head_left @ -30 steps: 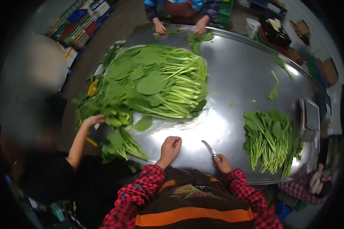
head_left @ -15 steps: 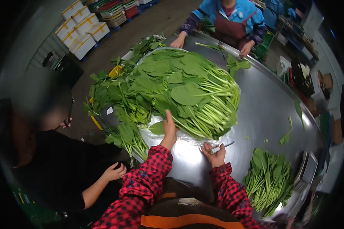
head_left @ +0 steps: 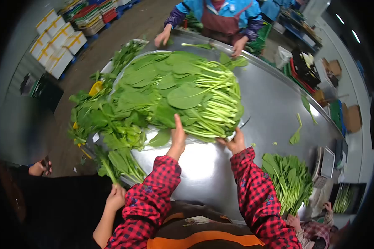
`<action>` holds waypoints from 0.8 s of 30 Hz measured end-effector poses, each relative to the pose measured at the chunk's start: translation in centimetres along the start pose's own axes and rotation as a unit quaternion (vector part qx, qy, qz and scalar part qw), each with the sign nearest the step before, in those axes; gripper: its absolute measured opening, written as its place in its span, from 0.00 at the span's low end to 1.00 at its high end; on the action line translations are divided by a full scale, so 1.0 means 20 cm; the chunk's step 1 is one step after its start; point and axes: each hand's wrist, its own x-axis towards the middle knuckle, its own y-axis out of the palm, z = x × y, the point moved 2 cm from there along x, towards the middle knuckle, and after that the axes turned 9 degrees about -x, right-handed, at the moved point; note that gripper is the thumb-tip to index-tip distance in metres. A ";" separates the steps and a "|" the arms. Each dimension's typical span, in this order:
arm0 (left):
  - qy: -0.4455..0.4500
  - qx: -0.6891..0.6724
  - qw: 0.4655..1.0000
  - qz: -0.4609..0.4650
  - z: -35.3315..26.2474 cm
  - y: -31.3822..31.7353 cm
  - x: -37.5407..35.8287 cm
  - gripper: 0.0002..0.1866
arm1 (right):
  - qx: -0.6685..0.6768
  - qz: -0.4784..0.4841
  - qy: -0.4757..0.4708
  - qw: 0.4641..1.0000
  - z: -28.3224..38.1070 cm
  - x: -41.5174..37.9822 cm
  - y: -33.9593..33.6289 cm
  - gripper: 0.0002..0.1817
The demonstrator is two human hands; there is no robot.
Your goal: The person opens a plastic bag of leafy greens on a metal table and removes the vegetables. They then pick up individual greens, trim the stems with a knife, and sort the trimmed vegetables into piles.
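Note:
A large pile of leafy greens [head_left: 166, 79] lies on the metal table [head_left: 274, 93], its pale stems facing right and clear plastic showing under the near edge. My left hand [head_left: 177, 139] rests with fingers stretched up against the pile's near side. At the near right corner of the pile is my right hand [head_left: 235, 143], its fingers partly hidden by the stems. A small knife [head_left: 245, 122] is in that hand; only its dark blade shows beyond the fingers.
A smaller heap of greens [head_left: 289, 180] lies at the right, near a scale [head_left: 327, 162]. Loose greens [head_left: 120, 162] hang over the left edge. A person in blue [head_left: 224, 18] stands opposite; others are at left and lower right. Cartons [head_left: 56, 43] are stacked behind.
My right hand has moved up against the stems with the knife. The person at left now grips a stalk of greens. Another person's hands appear at the right heap. The view has shifted right.

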 end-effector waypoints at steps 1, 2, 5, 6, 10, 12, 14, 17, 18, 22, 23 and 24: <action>0.002 0.023 1.000 -0.014 0.00 -0.02 -0.04 0.55 | -0.024 -0.035 0.008 0.999 -0.01 -0.07 -0.02 0.23; 0.009 0.033 0.999 -0.029 0.02 -0.08 -0.06 0.54 | -0.058 -0.104 0.006 0.993 -0.03 -0.17 -0.01 0.20; 0.068 0.061 0.992 -0.081 0.10 -0.22 -0.23 0.51 | -0.115 -0.161 -0.023 0.980 -0.16 -0.42 -0.18 0.14; 0.066 0.083 0.988 -0.110 0.15 -0.27 -0.30 0.49 | -0.125 -0.160 -0.064 0.977 -0.22 -0.51 -0.25 0.12; 0.209 0.241 0.944 -0.083 0.27 -0.27 -0.46 0.22 | -0.273 -0.167 -0.095 0.943 -0.43 -0.84 -0.55 0.11; 0.413 0.417 0.807 0.060 0.14 -0.04 -0.56 0.06 | -0.383 -0.169 -0.045 0.907 -0.51 -1.00 -0.62 0.12; 0.501 0.500 0.687 0.166 0.05 0.17 -0.52 0.10 | -0.421 -0.158 -0.044 0.892 -0.50 -1.12 -0.58 0.13; 0.525 0.582 0.577 0.231 0.01 0.33 -0.40 0.16 | -0.468 -0.136 -0.080 0.869 -0.51 -1.15 -0.56 0.14; 0.508 0.613 0.553 0.245 0.01 0.36 -0.36 0.18 | -0.419 -0.140 -0.098 0.892 -0.50 -1.13 -0.55 0.13; 0.508 0.658 0.474 0.292 0.02 0.37 -0.29 0.20 | -0.319 -0.155 -0.170 0.919 -0.41 -1.11 -0.51 0.15; 0.522 0.655 0.452 0.305 0.03 0.36 -0.29 0.20 | -0.313 -0.155 -0.173 0.921 -0.39 -1.11 -0.50 0.15; 0.524 0.656 0.446 0.310 0.03 0.34 -0.30 0.20 | -0.298 -0.152 -0.191 0.923 -0.37 -1.12 -0.48 0.15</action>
